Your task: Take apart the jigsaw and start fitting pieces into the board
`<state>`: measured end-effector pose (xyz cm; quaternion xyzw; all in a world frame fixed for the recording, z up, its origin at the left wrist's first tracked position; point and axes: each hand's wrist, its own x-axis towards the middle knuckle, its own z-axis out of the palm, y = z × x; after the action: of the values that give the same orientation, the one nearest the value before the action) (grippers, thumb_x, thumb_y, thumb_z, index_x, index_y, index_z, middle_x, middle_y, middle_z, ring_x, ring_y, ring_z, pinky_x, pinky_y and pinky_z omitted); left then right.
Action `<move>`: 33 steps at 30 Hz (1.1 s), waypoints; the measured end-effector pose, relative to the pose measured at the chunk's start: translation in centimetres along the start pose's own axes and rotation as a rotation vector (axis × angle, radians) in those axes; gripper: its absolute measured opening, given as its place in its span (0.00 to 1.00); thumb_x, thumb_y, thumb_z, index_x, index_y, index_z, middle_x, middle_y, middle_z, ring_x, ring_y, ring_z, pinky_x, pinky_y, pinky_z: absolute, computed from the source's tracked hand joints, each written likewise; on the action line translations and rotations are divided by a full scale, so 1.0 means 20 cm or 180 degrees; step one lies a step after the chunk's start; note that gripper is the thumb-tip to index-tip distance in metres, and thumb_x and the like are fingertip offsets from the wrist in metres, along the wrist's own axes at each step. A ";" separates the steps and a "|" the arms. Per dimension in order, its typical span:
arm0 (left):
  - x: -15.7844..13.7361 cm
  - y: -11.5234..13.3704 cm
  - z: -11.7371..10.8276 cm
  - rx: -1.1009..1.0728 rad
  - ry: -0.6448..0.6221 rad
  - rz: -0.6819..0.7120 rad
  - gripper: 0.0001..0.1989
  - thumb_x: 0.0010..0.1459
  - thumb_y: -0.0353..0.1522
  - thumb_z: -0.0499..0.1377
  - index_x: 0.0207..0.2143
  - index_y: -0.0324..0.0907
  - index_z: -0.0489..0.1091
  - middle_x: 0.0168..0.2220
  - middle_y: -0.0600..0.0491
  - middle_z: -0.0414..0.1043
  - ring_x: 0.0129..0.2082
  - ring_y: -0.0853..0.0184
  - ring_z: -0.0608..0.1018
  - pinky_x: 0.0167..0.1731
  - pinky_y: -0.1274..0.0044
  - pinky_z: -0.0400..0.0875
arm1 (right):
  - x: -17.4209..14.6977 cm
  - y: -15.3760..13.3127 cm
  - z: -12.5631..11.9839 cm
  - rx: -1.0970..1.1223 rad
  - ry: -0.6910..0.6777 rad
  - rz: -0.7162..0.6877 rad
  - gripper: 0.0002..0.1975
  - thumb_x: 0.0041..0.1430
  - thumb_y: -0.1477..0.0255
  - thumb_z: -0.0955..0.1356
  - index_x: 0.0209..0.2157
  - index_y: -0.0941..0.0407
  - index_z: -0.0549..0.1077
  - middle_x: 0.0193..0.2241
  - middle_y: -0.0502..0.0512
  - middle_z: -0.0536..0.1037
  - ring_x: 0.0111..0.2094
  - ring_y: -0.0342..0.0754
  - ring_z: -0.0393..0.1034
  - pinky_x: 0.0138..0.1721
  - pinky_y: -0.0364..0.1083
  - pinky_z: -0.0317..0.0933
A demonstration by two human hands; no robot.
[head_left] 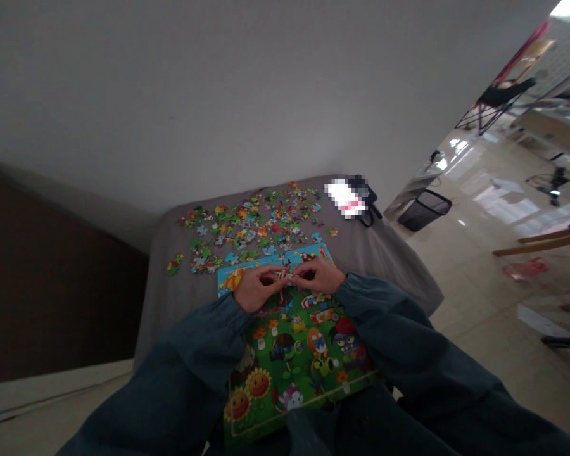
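Note:
A colourful jigsaw puzzle (289,354) with sunflowers and cartoon figures on green lies in front of me, its blue upper edge showing past my hands. Over its upper part, my left hand (256,288) and my right hand (320,277) meet with fingers pinched. Between their fingertips is a small red-and-white puzzle piece (283,275), partly covered by the fingers. Both hands appear to grip it. Just beyond the puzzle, many loose puzzle pieces (251,221) are scattered over a grey cloth (180,304).
At the far right of the cloth lies a dark bag (368,193) beside a blurred white item (344,197). A pale wall (218,95) rises behind. On the tiled floor to the right stand a black mesh bin (425,210) and a folding chair (501,95).

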<state>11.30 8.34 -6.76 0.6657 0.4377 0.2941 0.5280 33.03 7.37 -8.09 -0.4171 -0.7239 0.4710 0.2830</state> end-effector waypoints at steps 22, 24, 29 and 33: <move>0.07 -0.18 -0.61 0.0205 0.1958 0.0039 0.18 0.41 0.41 0.71 0.34 0.40 0.79 0.32 0.51 0.81 0.32 0.63 0.81 0.36 0.73 0.78 | 0.05 0.12 -0.03 -0.2003 0.0756 -0.0471 0.22 0.61 0.66 0.67 0.56 0.58 0.71 0.55 0.65 0.72 0.58 0.58 0.63 0.59 0.61 0.55; 0.06 -0.19 -0.63 0.0216 0.1974 0.0048 0.19 0.43 0.41 0.71 0.35 0.39 0.79 0.32 0.51 0.81 0.30 0.65 0.80 0.33 0.75 0.77 | 0.05 0.12 -0.03 -0.1978 0.0755 -0.0520 0.22 0.60 0.67 0.67 0.55 0.58 0.72 0.54 0.65 0.73 0.58 0.58 0.63 0.59 0.61 0.55; 0.02 -0.20 -0.71 0.0311 0.1905 -0.0002 0.23 0.48 0.39 0.71 0.45 0.37 0.76 0.29 0.58 0.78 0.29 0.69 0.78 0.30 0.81 0.72 | 0.04 0.12 -0.06 -0.2002 0.0661 -0.0591 0.21 0.59 0.70 0.67 0.54 0.59 0.72 0.53 0.65 0.75 0.56 0.57 0.65 0.59 0.60 0.56; 0.02 -0.23 -0.76 0.0238 0.2101 -0.0064 0.25 0.48 0.39 0.70 0.47 0.39 0.75 0.29 0.58 0.77 0.29 0.70 0.77 0.30 0.82 0.71 | 0.11 0.06 -0.10 -0.2186 0.0286 -0.0500 0.21 0.61 0.70 0.67 0.55 0.58 0.72 0.52 0.63 0.76 0.54 0.57 0.67 0.58 0.58 0.57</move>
<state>-2.77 15.84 -7.03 0.5490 0.6022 0.4724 0.3358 34.06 10.39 -8.39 -0.4513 -0.8568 0.1582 0.1931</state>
